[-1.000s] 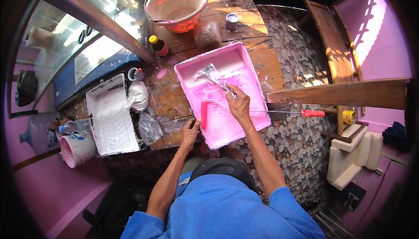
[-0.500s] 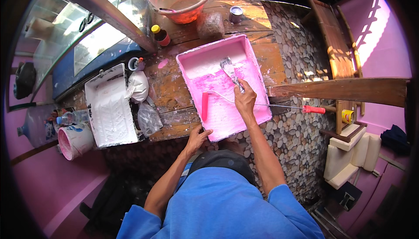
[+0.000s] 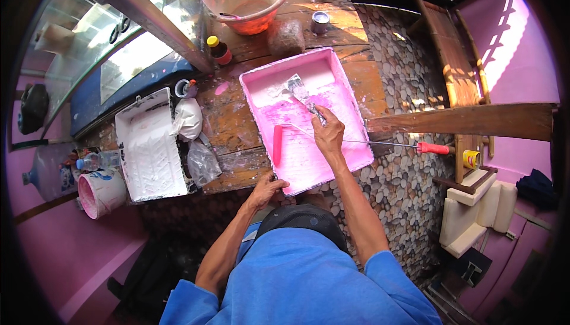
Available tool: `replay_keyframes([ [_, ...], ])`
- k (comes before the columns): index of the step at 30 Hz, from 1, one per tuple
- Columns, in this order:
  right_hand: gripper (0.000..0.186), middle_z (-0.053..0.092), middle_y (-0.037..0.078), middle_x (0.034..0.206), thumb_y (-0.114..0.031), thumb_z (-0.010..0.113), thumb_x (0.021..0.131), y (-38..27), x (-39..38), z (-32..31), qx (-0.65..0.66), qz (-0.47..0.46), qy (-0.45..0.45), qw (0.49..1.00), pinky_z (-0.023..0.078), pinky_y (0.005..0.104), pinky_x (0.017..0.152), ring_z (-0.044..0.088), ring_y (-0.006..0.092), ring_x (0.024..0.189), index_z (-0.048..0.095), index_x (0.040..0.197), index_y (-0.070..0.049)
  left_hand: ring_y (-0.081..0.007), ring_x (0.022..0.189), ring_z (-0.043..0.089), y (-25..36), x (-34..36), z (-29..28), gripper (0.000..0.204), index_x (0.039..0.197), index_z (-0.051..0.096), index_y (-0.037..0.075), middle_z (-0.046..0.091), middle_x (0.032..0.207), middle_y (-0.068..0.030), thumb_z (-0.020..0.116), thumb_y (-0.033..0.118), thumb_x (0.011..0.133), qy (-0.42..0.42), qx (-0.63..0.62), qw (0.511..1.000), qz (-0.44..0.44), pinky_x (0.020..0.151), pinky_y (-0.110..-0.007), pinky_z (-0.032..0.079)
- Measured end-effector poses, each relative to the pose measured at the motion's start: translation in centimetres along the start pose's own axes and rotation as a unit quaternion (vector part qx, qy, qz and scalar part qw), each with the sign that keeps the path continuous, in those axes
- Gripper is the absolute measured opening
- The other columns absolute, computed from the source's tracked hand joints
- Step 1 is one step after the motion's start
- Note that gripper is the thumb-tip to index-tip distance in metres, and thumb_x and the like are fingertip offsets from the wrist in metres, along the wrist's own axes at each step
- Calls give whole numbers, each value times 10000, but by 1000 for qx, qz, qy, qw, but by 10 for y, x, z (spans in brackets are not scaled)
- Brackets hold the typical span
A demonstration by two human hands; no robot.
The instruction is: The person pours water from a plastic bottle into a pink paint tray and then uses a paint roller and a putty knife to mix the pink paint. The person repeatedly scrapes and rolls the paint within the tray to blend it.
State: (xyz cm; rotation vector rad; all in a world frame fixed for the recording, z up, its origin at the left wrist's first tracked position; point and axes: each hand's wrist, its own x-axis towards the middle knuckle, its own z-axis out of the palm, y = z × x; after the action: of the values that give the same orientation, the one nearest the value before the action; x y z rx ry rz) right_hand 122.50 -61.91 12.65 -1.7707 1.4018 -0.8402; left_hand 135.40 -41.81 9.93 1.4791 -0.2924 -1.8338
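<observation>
My right hand grips the handle of a paint-caked flat brush, whose head is in the white paint in the upper part of a pink-smeared tray. At the tray's near-left corner, my left hand holds the rim, thumb and fingers around it. A pink paint roller lies in the tray; its wire runs under my right hand to a red handle beyond the tray's right side. A white-coated tray stands to the left, beside a crumpled white bag and a clear bag.
The wooden table also carries an orange tub, a small can and a yellow-capped bottle. A paint bucket is at lower left. A wooden beam crosses the right side, near a bamboo bench.
My left hand has slid from beside the roller down to the near corner of the tray. The brush in my right hand shifted right, then back left within the white paint.
</observation>
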Motion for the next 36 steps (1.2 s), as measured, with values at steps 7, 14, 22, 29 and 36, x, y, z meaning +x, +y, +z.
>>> replay_keyframes([
  [7, 313, 663, 213, 1032, -114, 629, 807, -4, 4, -3, 2, 10, -63, 998, 495, 368, 865, 648, 327, 961, 638, 1088, 22, -125, 722, 607, 10, -9, 2, 346, 1101, 571, -13, 647, 903, -71, 689, 97, 794, 11, -30, 1000, 3, 557, -255, 514],
  [14, 294, 663, 231, 999, -108, 610, 808, 0, 16, -21, -68, 45, 34, 996, 496, 382, 846, 650, 345, 941, 639, 1061, 40, -136, 744, 607, 0, -4, 0, 376, 1123, 555, -23, 645, 930, -81, 689, 93, 790, 7, -49, 998, 31, 568, -265, 501],
  [22, 280, 676, 208, 960, -102, 619, 800, 1, 17, -14, 7, 19, 8, 1000, 498, 369, 811, 659, 334, 904, 649, 1056, 10, -161, 736, 620, -1, -2, -1, 425, 1159, 505, -36, 644, 921, -108, 680, 84, 790, -12, -82, 996, 9, 577, -287, 515],
  [29, 300, 673, 211, 982, -112, 620, 805, 14, 24, -21, -46, 49, 4, 998, 495, 373, 823, 658, 322, 913, 642, 1080, 5, -157, 687, 607, 14, -10, 3, 301, 1043, 560, -53, 639, 880, -108, 662, 76, 791, -10, -68, 997, -30, 553, -284, 497],
  [36, 288, 685, 152, 938, -136, 642, 809, 17, 26, -28, -81, 10, 77, 994, 492, 346, 792, 653, 250, 859, 656, 1078, -35, -114, 699, 557, 28, -21, 8, 251, 974, 609, -35, 619, 835, -62, 682, 105, 779, -5, -72, 997, -36, 617, -244, 441],
])
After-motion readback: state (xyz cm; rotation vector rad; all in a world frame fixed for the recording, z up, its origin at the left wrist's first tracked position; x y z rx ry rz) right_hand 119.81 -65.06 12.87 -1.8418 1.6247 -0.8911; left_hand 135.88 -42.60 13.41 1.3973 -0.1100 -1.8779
